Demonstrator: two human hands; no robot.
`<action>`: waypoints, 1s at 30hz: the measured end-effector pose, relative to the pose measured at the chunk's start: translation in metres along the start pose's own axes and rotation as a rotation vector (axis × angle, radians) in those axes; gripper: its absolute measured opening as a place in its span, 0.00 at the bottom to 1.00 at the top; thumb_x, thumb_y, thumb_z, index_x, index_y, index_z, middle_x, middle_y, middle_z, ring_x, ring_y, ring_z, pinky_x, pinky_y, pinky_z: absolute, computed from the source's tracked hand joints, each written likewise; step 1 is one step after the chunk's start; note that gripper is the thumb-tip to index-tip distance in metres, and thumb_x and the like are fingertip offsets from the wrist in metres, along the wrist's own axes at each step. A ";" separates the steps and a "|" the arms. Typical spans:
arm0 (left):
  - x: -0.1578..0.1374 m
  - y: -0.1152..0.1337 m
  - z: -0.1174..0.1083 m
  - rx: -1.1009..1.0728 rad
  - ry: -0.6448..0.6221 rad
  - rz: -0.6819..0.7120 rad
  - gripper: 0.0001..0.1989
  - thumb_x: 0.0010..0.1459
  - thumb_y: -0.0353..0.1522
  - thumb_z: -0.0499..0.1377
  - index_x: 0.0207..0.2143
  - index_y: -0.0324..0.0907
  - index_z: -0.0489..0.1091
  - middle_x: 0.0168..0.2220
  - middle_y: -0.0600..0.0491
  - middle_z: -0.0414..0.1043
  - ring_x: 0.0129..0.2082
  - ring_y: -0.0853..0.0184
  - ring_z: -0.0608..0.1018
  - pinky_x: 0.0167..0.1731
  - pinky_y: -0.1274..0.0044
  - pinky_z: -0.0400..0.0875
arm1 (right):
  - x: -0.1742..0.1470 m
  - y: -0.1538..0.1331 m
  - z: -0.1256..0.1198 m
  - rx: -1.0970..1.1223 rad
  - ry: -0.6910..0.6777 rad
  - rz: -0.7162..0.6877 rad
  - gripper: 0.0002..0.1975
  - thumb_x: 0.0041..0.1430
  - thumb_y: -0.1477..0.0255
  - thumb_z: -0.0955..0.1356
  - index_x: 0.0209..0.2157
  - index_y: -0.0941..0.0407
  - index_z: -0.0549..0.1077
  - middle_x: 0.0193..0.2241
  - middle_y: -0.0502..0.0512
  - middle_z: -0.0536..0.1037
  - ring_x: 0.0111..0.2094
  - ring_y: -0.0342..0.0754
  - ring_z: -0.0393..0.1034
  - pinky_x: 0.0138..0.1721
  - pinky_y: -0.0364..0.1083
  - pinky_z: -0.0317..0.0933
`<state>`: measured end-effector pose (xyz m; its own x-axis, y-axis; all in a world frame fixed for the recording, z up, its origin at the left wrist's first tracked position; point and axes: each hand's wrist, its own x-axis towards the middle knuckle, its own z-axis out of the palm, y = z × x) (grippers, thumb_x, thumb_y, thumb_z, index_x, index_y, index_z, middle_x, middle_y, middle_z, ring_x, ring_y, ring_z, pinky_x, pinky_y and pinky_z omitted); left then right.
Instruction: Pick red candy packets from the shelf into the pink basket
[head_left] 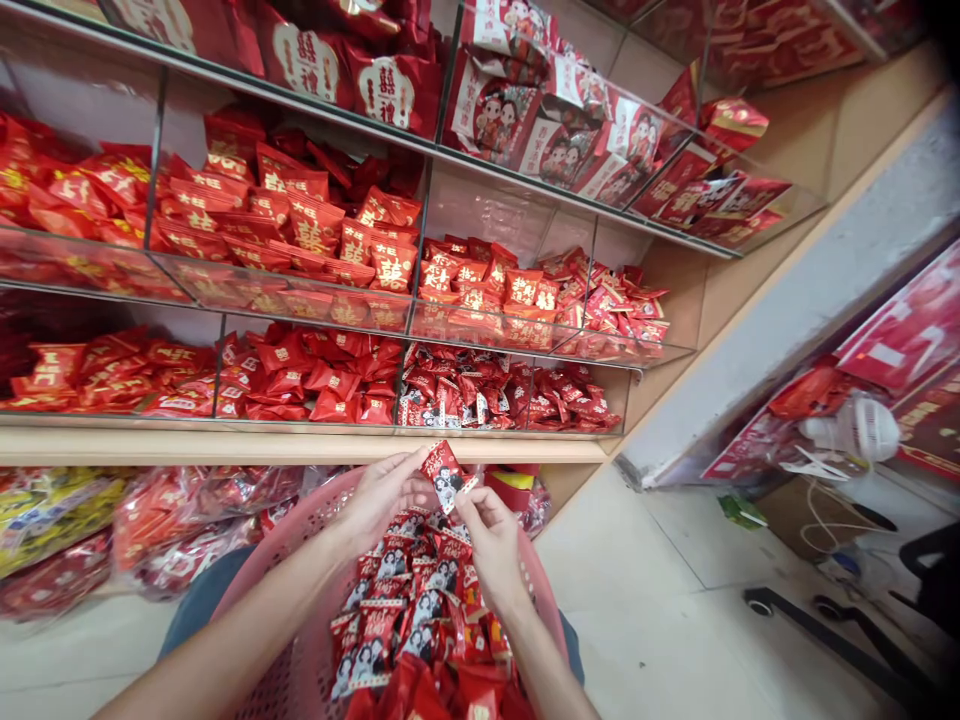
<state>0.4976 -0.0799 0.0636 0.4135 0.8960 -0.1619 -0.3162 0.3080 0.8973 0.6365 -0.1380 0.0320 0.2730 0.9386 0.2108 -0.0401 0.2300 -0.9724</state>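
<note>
Between my hands is a small red candy packet (pixel 444 474) with white lettering and a black-and-white couple printed on it. My left hand (pixel 386 492) pinches its upper left corner. The thumb and forefinger of my right hand (pixel 486 530) grip its lower right end. Below them a pink perforated plastic basket (pixel 259 560) sits at my lap, holding many red packets (pixel 379 625), several with the same couple print. Just beyond my hands, the lowest shelf has a compartment of small red-and-white packets (pixel 450 395).
Glass-fronted shelves (pixel 322 310) hold red snack packets sorted by dividers. Bagged goods (pixel 180 520) lie under the wooden bottom ledge (pixel 187 445). To the right are a small white fan (pixel 862 428), a green packet (pixel 741 511) on the tiled floor and black chair legs (pixel 832 640).
</note>
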 end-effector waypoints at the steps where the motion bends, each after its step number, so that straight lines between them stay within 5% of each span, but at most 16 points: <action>1: -0.001 -0.002 0.002 -0.029 -0.021 -0.011 0.18 0.51 0.42 0.61 0.37 0.36 0.69 0.33 0.47 0.73 0.29 0.71 0.75 0.31 0.80 0.70 | -0.001 0.001 0.001 0.002 -0.006 -0.002 0.11 0.54 0.64 0.67 0.24 0.56 0.68 0.22 0.47 0.68 0.26 0.42 0.61 0.31 0.41 0.57; 7: -0.007 -0.009 -0.005 -0.016 -0.029 -0.099 0.21 0.45 0.36 0.66 0.39 0.39 0.64 0.37 0.50 0.71 0.34 0.69 0.75 0.38 0.75 0.72 | -0.004 0.005 -0.001 -0.028 -0.071 0.008 0.10 0.55 0.64 0.66 0.29 0.57 0.71 0.26 0.50 0.72 0.29 0.43 0.64 0.34 0.43 0.59; 12: -0.003 -0.018 -0.033 0.297 0.072 -0.200 0.29 0.34 0.39 0.70 0.32 0.40 0.57 0.26 0.58 0.67 0.25 0.72 0.71 0.26 0.79 0.70 | 0.001 0.009 -0.012 -0.056 0.086 -0.004 0.11 0.56 0.63 0.65 0.28 0.57 0.70 0.23 0.47 0.69 0.27 0.42 0.62 0.31 0.42 0.58; 18: 0.017 -0.053 -0.059 0.515 0.035 -0.193 0.27 0.32 0.41 0.67 0.26 0.42 0.52 0.16 0.65 0.55 0.14 0.79 0.57 0.15 0.84 0.51 | 0.002 0.012 -0.013 -0.041 0.092 -0.006 0.11 0.56 0.63 0.65 0.27 0.57 0.69 0.23 0.47 0.69 0.26 0.42 0.62 0.31 0.42 0.57; 30: 0.022 -0.062 -0.042 0.502 -0.070 -0.144 0.19 0.34 0.33 0.64 0.22 0.43 0.54 0.14 0.63 0.54 0.15 0.77 0.57 0.19 0.82 0.47 | 0.000 0.012 -0.015 -0.039 0.107 0.001 0.12 0.55 0.62 0.66 0.28 0.57 0.70 0.24 0.48 0.71 0.26 0.43 0.63 0.31 0.42 0.59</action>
<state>0.4909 -0.0658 -0.0127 0.4838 0.8272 -0.2856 0.1893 0.2197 0.9570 0.6502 -0.1386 0.0188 0.3737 0.9059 0.1995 -0.0040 0.2166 -0.9762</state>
